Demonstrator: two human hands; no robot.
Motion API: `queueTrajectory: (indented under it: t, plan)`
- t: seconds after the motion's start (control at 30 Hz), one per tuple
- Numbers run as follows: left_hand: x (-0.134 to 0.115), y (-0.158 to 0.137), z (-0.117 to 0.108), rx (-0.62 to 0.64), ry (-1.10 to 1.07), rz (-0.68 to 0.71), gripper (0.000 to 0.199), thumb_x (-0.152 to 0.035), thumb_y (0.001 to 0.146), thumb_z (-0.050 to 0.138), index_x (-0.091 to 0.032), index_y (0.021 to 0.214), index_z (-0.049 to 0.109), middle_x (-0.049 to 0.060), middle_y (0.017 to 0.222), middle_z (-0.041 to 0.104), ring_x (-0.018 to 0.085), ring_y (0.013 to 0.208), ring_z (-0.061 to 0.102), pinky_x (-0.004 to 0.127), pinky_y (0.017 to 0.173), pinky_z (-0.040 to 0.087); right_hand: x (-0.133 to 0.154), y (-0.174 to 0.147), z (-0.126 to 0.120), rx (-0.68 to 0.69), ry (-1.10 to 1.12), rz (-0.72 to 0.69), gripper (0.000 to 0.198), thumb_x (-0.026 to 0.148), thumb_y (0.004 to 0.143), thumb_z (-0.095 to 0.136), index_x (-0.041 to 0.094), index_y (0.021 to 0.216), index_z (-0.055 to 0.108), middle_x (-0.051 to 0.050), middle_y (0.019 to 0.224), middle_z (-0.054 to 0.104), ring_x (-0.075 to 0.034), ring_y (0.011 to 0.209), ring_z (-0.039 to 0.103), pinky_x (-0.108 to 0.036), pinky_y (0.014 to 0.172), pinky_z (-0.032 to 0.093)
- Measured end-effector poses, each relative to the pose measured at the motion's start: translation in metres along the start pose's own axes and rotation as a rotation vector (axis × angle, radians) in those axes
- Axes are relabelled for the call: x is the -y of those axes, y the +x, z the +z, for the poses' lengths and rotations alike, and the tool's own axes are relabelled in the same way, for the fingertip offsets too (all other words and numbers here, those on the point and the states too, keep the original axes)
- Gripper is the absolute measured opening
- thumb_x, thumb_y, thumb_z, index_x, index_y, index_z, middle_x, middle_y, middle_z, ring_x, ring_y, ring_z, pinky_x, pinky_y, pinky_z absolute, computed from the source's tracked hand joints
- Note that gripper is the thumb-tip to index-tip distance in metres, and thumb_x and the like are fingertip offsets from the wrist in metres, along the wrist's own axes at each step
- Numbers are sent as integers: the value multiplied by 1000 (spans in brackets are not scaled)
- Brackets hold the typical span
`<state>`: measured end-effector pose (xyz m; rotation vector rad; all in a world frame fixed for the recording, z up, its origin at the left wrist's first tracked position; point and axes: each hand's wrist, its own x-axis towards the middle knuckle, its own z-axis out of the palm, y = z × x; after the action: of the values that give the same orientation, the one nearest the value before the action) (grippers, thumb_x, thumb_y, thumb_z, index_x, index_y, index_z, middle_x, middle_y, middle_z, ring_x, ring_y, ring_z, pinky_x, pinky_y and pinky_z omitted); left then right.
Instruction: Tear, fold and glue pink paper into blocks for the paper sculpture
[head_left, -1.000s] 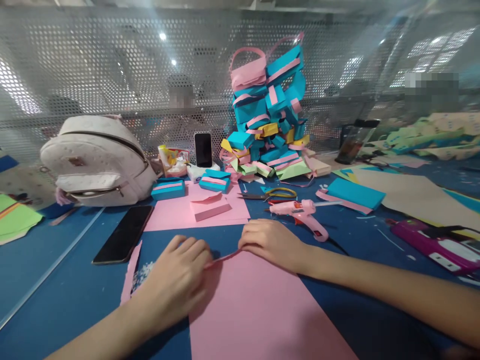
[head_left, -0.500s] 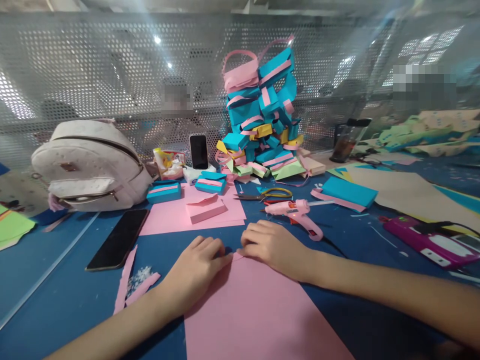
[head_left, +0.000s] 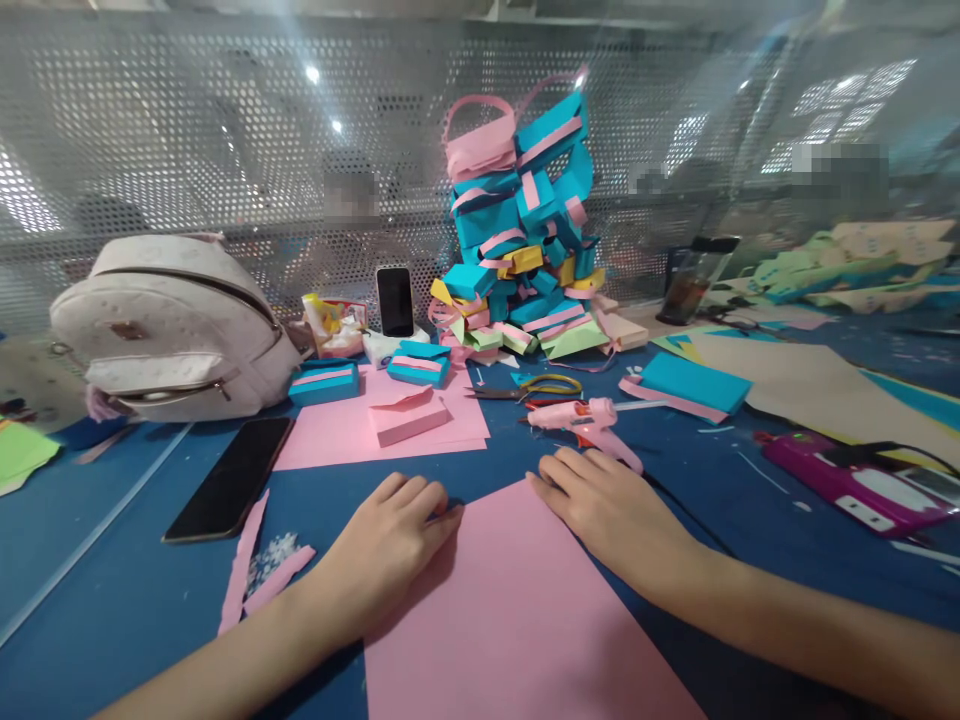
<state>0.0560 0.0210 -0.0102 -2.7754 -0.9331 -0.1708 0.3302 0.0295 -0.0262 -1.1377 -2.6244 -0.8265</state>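
Note:
A pink sheet of paper (head_left: 517, 610) lies flat on the blue table in front of me, its far edge between my hands. My left hand (head_left: 405, 530) is closed at the far left corner, fingers curled and thumb along the edge. At the far right corner, my right hand (head_left: 600, 500) has its fingers bent and closed on the paper's edge. Just beyond the right hand lies a pink glue gun (head_left: 589, 420), its grip partly behind the fingers. Yellow-handled scissors (head_left: 536, 388) rest behind it.
A small pink paper box (head_left: 409, 415) stands on more pink paper (head_left: 322, 430). Left are a black phone (head_left: 231, 480), a white backpack (head_left: 172, 340) and pink strips (head_left: 244, 565). A tall heap of paper boxes (head_left: 487, 225) stands at the back. Right is a purple power strip (head_left: 855, 480).
My right hand has slid to the right along the paper's far edge, away from my left hand, exposing that edge. My left hand stays at about the same place.

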Motion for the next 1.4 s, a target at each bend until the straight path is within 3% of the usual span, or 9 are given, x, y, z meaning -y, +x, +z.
queueTrajectory:
  t: [0.33,0.53,0.63,0.73,1.0,1.1,1.23,1.4]
  plan:
    - [3,-40,-15,31,32,-109,43,-3,88,48,-24,123,61,8,112,61,25,93,55,40,81,41,2,3,-7,144,34,-19,29,-4,73,55,14,91,68,-8,83,62,-24,76,52,-38,62,29]
    - [-4,-64,-26,-1,20,-202,54,3,82,41,-24,122,64,9,125,61,29,108,53,45,91,41,9,17,-17,142,47,-44,16,1,73,61,15,78,69,-9,76,60,-25,75,52,-38,58,28]
    - [-5,-70,-30,21,50,-229,58,4,78,40,-25,121,66,8,128,61,31,108,54,47,91,42,15,27,-20,120,70,-87,9,18,85,64,14,90,71,-11,91,66,-26,84,55,-39,63,34]
    - [-3,-75,-35,36,72,-240,63,5,74,40,-28,121,66,8,129,61,32,109,56,51,90,43,21,33,-18,96,116,-129,29,34,91,63,11,108,69,-14,111,67,-29,99,56,-40,73,40]
    - [7,-99,-35,82,129,-215,72,6,67,40,-31,124,63,8,136,58,33,115,57,59,96,40,38,45,-21,37,235,-268,48,46,94,58,15,131,58,-10,135,59,-27,121,52,-41,93,43]
    - [8,-97,-38,95,132,-220,72,7,66,42,-32,124,63,6,139,56,32,116,56,58,98,39,46,58,-26,34,287,-350,47,45,97,52,15,134,55,-11,139,56,-26,122,51,-41,95,44]
    - [6,-78,-50,84,102,-220,57,3,71,46,-31,111,69,4,134,59,31,111,57,52,92,42,54,71,-26,18,363,-395,44,43,100,47,15,134,53,-12,137,57,-26,122,51,-41,96,43]
    - [-6,-49,-41,43,92,-148,32,-6,84,51,-22,109,65,5,98,67,23,86,61,38,74,45,48,68,-24,79,479,-356,43,35,99,50,17,138,50,-12,140,54,-24,123,51,-42,97,45]
